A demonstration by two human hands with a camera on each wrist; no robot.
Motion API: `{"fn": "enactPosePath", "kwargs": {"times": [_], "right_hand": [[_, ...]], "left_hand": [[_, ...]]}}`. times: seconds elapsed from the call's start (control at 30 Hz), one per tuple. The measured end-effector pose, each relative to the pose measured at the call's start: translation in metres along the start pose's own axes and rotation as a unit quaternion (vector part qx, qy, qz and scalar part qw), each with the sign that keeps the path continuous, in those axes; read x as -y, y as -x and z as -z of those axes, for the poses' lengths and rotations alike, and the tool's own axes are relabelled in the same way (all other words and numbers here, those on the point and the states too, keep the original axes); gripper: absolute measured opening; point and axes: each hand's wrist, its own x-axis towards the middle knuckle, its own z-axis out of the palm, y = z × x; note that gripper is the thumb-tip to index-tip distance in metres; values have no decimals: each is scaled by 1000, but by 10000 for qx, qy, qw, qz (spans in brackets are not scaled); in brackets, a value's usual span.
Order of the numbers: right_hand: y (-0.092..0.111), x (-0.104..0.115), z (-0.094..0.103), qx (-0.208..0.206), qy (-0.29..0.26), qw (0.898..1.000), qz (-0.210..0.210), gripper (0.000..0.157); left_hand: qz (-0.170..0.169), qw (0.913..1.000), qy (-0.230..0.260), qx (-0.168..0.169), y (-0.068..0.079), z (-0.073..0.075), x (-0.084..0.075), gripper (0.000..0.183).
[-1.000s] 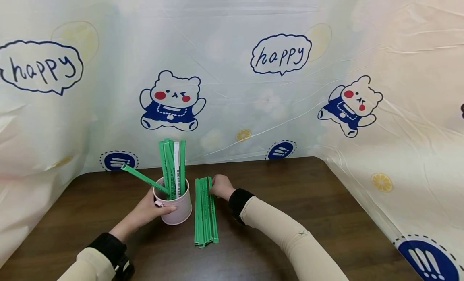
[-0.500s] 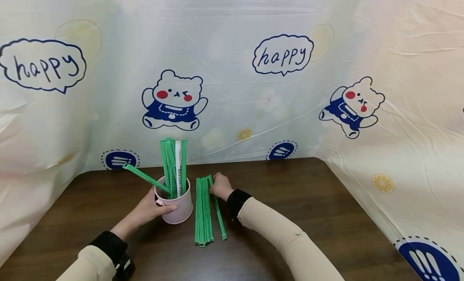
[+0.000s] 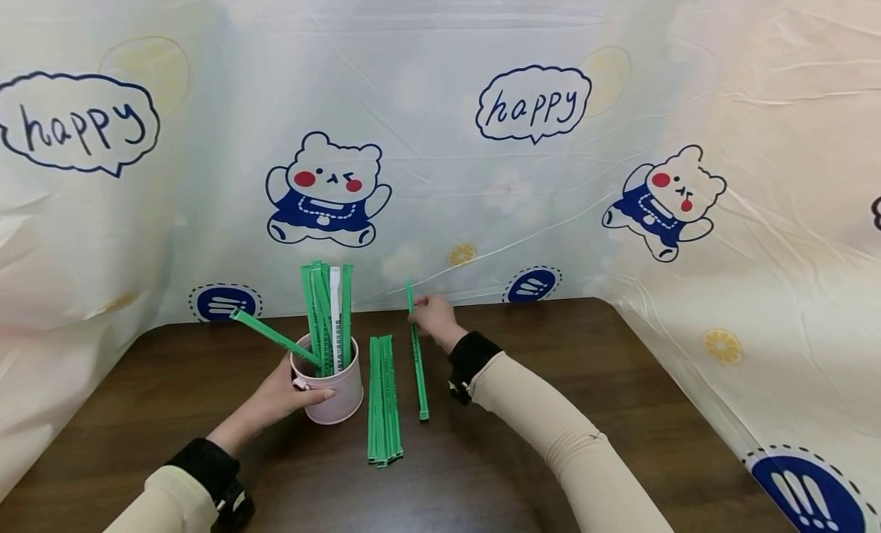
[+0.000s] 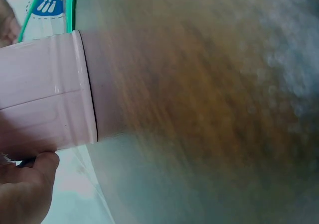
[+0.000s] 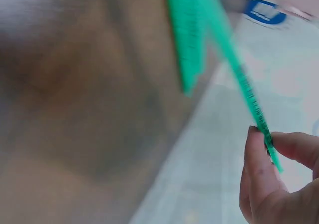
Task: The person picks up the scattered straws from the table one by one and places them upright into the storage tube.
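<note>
My left hand [image 3: 282, 399] grips a pink metal bucket [image 3: 333, 401] from its left side, thumb across the front; the left wrist view shows the thumb by the bucket's wall [image 4: 45, 84]. Several slim green printed sticks [image 3: 320, 311] and one white stick [image 3: 336, 311] stand in it, with one green stick [image 3: 268, 336] leaning out to the left. My right hand [image 3: 437, 317] pinches a single green stick [image 3: 418, 372] near its upper end, between thumb and fingers. This stick's dark print shows in the right wrist view [image 5: 251, 99]. Between bucket and right hand lies a neat row of green sticks [image 3: 384, 403].
All of this is on a dark brown wooden table [image 3: 537, 411] with rounded far corners. A pale printed cloth [image 3: 440, 173] with bears and "happy" bubbles hangs close behind the table and along its sides.
My right hand has drawn one green stick away from the right side of the row, then raised it and moved it away toward the back. The left hand and bucket have stayed in place.
</note>
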Motion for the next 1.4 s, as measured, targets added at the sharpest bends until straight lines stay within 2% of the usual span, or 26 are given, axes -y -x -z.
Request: {"fn": "enactPosePath", "kwargs": {"times": [0.3, 0.57, 0.73, 0.97, 1.4], "right_hand": [[0, 56, 20, -100, -1180, 9917, 506, 38], [11, 102, 18, -40, -1459, 9816, 1228, 38], [23, 119, 8, 136, -1558, 9765, 1482, 38], [29, 122, -10, 304, -1522, 9744, 1628, 37], [26, 91, -47, 485, -826, 9829, 1574, 33]], "left_hand": [[27, 10000, -48, -12, 1, 0, 0, 103], [19, 10000, -8, -17, 2, 0, 1, 103], [20, 10000, 6, 23, 1, 0, 2, 103], [-13, 9999, 117, 88, 1, 2, 1, 105], [85, 9999, -68, 49, 0, 3, 1, 104]]}}
